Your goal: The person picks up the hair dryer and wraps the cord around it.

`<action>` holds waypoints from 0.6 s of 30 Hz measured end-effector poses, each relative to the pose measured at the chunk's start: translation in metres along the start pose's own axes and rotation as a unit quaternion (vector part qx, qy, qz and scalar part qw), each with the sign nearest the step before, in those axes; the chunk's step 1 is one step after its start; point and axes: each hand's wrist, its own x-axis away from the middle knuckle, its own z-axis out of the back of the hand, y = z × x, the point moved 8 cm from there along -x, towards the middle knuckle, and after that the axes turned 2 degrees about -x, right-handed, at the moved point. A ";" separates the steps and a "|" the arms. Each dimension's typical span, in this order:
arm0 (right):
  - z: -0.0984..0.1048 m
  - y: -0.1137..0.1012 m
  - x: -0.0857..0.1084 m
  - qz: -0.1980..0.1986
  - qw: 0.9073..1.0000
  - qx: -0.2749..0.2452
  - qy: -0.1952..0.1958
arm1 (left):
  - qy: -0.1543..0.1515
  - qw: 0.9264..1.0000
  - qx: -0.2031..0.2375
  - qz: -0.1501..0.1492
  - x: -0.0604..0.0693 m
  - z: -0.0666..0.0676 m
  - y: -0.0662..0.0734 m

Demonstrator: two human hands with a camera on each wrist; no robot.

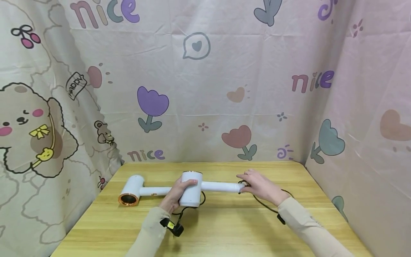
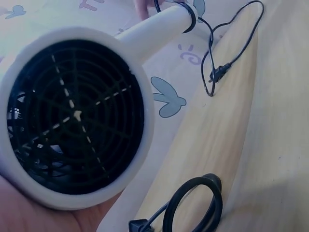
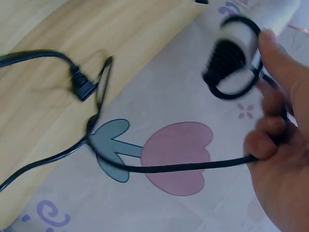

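Observation:
A white hair dryer (image 1: 191,194) is held above the table, its barrel gripped by my left hand (image 1: 174,195). The round dark grille (image 2: 77,116) faces the left wrist camera, with part of the left palm (image 2: 43,212) under its rim. My right hand (image 1: 261,186) is at the far end of the handle (image 1: 219,186). In the right wrist view, the curled fingers of the right hand (image 3: 285,130) hold the black cord (image 3: 188,168), and the thumb touches the handle's end. Cord is looped around that end.
Another white hair dryer (image 1: 134,184) with a copper-coloured rim lies at the left of the wooden table (image 1: 106,228). A black plug (image 3: 83,87) shows among the cord loops. Patterned cloth (image 1: 199,135) hangs behind the table and on both sides.

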 end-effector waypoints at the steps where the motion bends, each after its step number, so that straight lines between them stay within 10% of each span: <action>1: 0.000 0.000 0.001 -0.001 1.000 0.006 0.009 | 0.005 1.000 -0.001 -0.001 -0.001 0.001 0.000; 8: 0.001 0.000 0.004 -0.006 0.991 0.075 0.109 | 0.037 0.999 0.023 -0.003 -0.001 0.001 0.002; 18: 0.010 -0.007 0.008 0.019 0.945 0.127 0.302 | 0.074 0.991 0.110 0.004 0.003 -0.005 -0.001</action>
